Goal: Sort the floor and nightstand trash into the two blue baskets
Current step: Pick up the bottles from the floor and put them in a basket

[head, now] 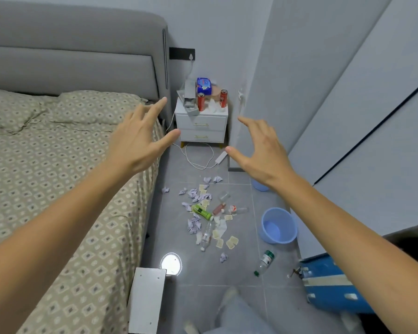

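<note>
My left hand [140, 138] and my right hand [258, 150] are raised in front of me, fingers spread, holding nothing. Far below them a trash pile [208, 215] lies on the grey floor: crumpled paper, beige pads, a green bottle [202, 212], a clear bottle [206, 235]. Another bottle [264, 261] with a green cap lies apart, nearer me. One blue basket [279, 225] stands right of the pile; a second blue basket [258, 185] is partly hidden behind my right wrist. The white nightstand [200, 124] carries two red cans [201, 101], a blue packet [204, 85] and tissues.
A bed [58, 177] with a patterned cover fills the left. Grey wardrobe doors [348, 104] line the right. A white cable and power strip [221, 157] lie below the nightstand. A blue suitcase [331, 285] sits at the lower right, a white board [146, 300] by the bed.
</note>
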The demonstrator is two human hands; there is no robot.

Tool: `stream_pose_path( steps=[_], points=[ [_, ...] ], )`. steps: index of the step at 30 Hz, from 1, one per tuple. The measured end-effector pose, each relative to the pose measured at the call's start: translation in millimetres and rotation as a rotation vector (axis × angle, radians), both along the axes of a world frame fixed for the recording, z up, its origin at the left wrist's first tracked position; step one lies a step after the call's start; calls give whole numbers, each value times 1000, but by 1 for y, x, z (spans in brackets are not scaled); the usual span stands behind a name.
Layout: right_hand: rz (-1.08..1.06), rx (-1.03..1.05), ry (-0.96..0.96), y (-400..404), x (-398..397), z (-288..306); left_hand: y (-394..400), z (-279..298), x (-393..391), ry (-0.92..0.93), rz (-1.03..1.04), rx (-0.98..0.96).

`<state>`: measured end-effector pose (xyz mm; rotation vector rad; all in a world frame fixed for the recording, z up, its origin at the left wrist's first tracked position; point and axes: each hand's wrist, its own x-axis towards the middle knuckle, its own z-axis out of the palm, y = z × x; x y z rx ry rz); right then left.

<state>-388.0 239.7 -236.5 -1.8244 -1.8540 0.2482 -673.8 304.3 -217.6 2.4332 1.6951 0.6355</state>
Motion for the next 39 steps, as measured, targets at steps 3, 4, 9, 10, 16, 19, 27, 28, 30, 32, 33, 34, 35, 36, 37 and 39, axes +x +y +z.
stream_pose_path(
  steps=[3,4,9,10,16,19,27,28,30,32,33,34,35,36,37,39],
  points=[
    [-32,13,-3,38,17,-4,42,-1,24,14,-70,26],
    [-41,22,-2,51,23,-5,56,0,32,19,-91,40],
    [-81,48,38,113,48,-3,121,5,63,15,-109,68],
    [-91,48,38,125,51,-2,135,6,67,15,-117,58],
    [-170,67,59,195,69,2,236,14,96,-2,-198,54],
    [-254,78,48,229,76,-5,295,10,117,-6,-283,57],
    [-633,67,98,330,57,-39,467,-18,174,-48,-634,-32],
    [-669,73,104,340,53,-39,483,-18,178,-53,-664,-49],
    [-738,77,98,351,44,-33,508,-18,187,-44,-744,-76],
    [-815,85,82,351,41,-25,519,-16,201,-26,-836,-92],
    [-855,84,65,348,39,-21,521,-14,208,-22,-877,-96],
    [-890,82,55,344,38,-18,521,-12,215,-22,-908,-101],
    [-923,81,55,338,37,-15,520,-10,221,-26,-933,-109],
    [-956,84,56,331,36,-12,516,-9,227,-31,-959,-116],
    [-989,91,51,323,35,-10,512,-8,233,-35,-990,-114],
    [-1052,111,37,305,32,-10,498,-8,243,-26,-1051,-91]
  ],
)
